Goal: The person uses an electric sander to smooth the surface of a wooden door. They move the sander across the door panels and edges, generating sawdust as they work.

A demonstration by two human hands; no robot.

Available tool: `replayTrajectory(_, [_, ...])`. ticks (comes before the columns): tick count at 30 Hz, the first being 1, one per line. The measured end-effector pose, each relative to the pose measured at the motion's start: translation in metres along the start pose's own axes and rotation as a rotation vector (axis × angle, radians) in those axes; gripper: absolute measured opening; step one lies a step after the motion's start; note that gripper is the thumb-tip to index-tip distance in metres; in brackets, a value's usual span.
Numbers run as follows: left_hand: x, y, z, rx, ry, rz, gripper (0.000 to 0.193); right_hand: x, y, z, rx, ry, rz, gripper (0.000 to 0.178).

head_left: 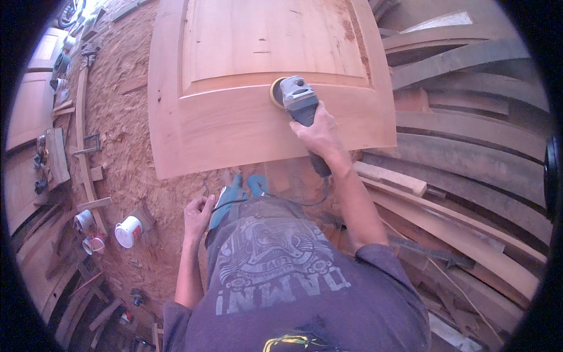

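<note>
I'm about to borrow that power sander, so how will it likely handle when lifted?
The sander will probably feel head-heavy, since its bulky grey head and disc sit at one end. Its dark cord likely flops and drags, judging by its slack curve. The body should stay stiff, as its shell looks hard.

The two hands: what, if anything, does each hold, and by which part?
The right hand grips the sander around its dark body, behind the grey head. The left hand appears to hold the black cord at its visible left end.
</note>
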State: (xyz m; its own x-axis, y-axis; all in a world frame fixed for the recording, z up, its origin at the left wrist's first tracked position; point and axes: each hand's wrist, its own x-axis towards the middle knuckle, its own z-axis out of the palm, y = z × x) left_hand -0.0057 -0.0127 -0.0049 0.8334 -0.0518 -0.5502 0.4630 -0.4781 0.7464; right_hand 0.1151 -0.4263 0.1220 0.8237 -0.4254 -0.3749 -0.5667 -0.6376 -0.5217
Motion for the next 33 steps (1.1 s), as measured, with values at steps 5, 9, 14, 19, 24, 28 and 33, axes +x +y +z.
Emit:
replayTrajectory(5, [0.0,0.012,0.015,-0.006,-0.035,0.007,0.04,0.008,0.03,-0.018,-0.006,0.034,0.039,0.068])
replayTrajectory(9, [0.002,0.023,0.028,-0.031,-0.073,-0.001,0.04,0.013,0.053,-0.036,0.008,0.059,0.034,0.07])
replayTrajectory(14, [0.003,0.041,0.039,0.025,-0.104,-0.024,0.041,0.019,0.078,-0.047,0.014,0.079,0.038,0.074])
replayTrajectory(19, [0.004,0.056,0.051,0.075,-0.116,0.019,0.041,0.026,0.096,-0.066,-0.007,0.079,0.073,0.073])
replayTrajectory(24, [0.0,0.071,0.065,0.021,-0.141,-0.058,0.04,0.032,0.122,-0.086,0.053,0.152,0.08,0.069])
replayTrajectory(28, [-0.007,0.106,0.075,0.019,-0.17,-0.089,0.039,0.034,0.139,-0.107,0.136,0.157,0.134,0.066])
replayTrajectory(33, [-0.008,0.123,0.089,0.065,-0.206,-0.101,0.038,0.041,0.183,-0.126,0.136,0.16,0.125,0.063])
